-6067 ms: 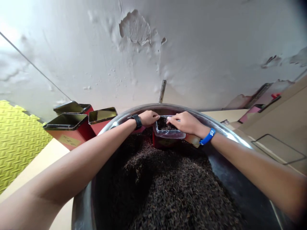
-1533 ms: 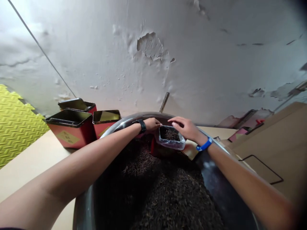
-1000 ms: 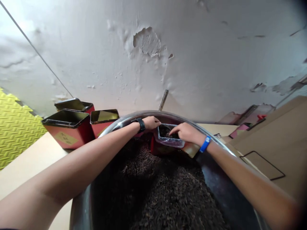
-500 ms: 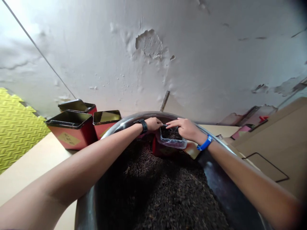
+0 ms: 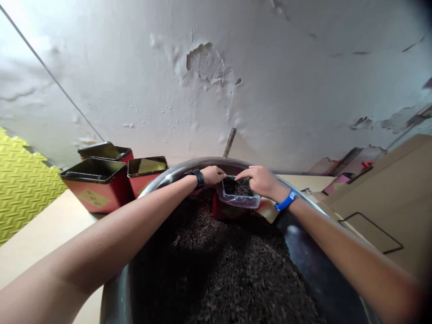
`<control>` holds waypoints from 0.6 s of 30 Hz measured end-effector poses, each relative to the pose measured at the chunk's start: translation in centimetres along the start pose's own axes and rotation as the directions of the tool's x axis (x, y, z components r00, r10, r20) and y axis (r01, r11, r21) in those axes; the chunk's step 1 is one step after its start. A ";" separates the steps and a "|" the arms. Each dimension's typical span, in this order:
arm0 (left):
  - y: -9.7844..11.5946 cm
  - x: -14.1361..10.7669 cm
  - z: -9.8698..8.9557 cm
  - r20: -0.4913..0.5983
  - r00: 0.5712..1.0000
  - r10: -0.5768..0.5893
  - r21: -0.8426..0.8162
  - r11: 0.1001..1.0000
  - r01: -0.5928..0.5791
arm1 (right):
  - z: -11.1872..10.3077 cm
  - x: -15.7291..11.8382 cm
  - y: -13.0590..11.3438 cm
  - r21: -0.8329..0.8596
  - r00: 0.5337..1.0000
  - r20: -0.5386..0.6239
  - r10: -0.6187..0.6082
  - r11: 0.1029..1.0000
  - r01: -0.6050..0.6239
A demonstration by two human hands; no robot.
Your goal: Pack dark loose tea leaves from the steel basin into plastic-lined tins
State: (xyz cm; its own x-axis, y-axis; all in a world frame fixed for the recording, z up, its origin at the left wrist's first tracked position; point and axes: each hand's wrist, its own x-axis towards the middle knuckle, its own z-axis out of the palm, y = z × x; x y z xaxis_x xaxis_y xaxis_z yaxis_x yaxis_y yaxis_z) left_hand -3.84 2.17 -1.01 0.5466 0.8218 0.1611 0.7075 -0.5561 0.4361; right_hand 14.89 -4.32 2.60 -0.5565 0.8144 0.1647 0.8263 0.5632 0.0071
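Note:
A clear plastic container [image 5: 238,201] holding dark dried leaves rests on a red tin [image 5: 227,212] inside a large metal basin [image 5: 116,288]. My left hand [image 5: 212,175], with a black watch at the wrist, pinches the container's back left corner. Over its right side, my right hand [image 5: 261,180] reaches in with the index finger extended to the leaves and the other fingers curled; nothing shows in its grasp. A blue band circles the right wrist. Loose dark leaves, resembling tea [image 5: 249,279], cover the basin's bottom. A gold-coloured lid [image 5: 268,211] lies beside the red tin.
Several red tins with dark rims, among them a large one [image 5: 97,191], stand left of the basin on a pale tabletop [image 5: 43,252]. Yellow foam matting [image 5: 23,189] is farther left. A peeling wall [image 5: 135,81] rises behind; a cardboard box [image 5: 388,202] is at right.
My right index finger has bent down and moved slightly into the leaves. My left hand keeps its place at the container's corner. The whole view has shifted slightly.

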 end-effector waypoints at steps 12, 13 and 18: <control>-0.1 -0.1 0.0 -0.002 1.000 0.011 -0.004 1.000 -0.011 | 1.3 -2.5 -6.6 0.315 0.944 -0.126 -0.306 0.890 0.330; -0.2 0.0 0.1 -0.011 1.000 0.010 -0.012 1.000 -0.010 | 2.2 -3.0 -7.8 0.353 0.901 -0.012 -0.433 0.841 0.409; -0.4 0.0 0.3 -0.030 0.999 0.013 -0.007 1.000 -0.013 | 6.3 -5.0 -10.7 0.455 0.707 0.433 -0.559 0.813 0.364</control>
State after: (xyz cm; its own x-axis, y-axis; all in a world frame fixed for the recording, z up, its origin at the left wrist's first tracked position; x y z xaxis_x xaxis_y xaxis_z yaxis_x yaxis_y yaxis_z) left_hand -4.04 2.38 -1.43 0.5419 0.8180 0.1930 0.6974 -0.5658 0.4399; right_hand 8.31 -13.51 -4.50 -0.8929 0.3217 -0.3148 0.4297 0.8179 -0.3828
